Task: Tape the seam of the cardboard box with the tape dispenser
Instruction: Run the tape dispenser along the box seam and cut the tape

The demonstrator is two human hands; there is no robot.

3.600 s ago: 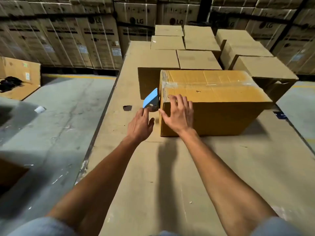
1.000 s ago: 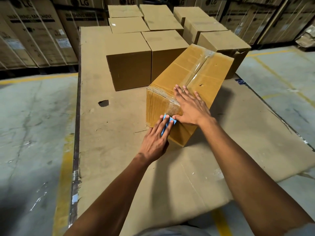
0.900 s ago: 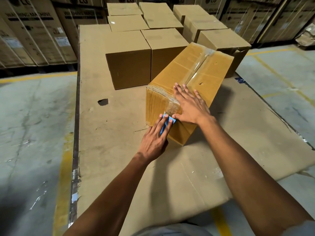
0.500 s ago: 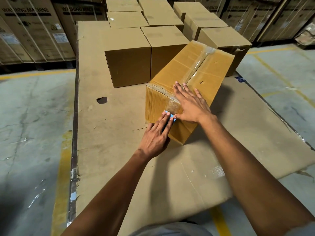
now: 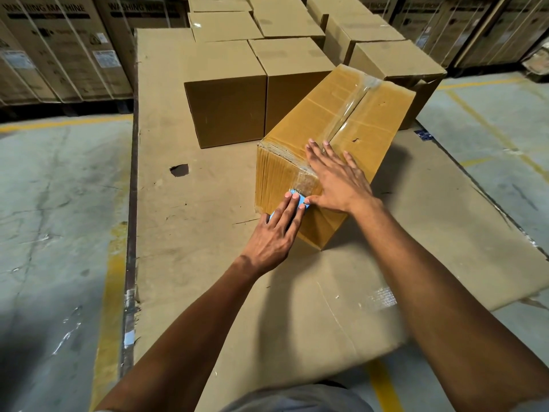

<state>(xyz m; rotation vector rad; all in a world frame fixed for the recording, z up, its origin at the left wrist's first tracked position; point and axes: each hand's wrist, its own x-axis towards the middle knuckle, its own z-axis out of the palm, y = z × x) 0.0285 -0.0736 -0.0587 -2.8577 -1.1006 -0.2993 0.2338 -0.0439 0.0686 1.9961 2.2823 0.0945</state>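
A long yellow-brown cardboard box (image 5: 368,120) lies at an angle on the cardboard-covered platform, with clear tape (image 5: 349,105) running along its top seam and down over the near end. My left hand (image 5: 274,236) presses a small blue tape dispenser (image 5: 298,196) against the near end face; most of the dispenser is hidden under my fingers, only its blue toothed tip shows. My right hand (image 5: 338,179) lies flat with spread fingers on the box's near top corner, over the tape.
Several closed brown boxes (image 5: 228,93) stand in rows behind the taped box. The platform's cardboard sheet (image 5: 190,263) has a dark hole (image 5: 179,170) at left. Concrete floor with yellow lines lies on both sides; tall strapped cartons (image 5: 59,46) line the back.
The box has been turned from lying crosswise to pointing away from me. In the last second my left hand has pushed the dispenser slightly up the end face; my right hand stays flat.
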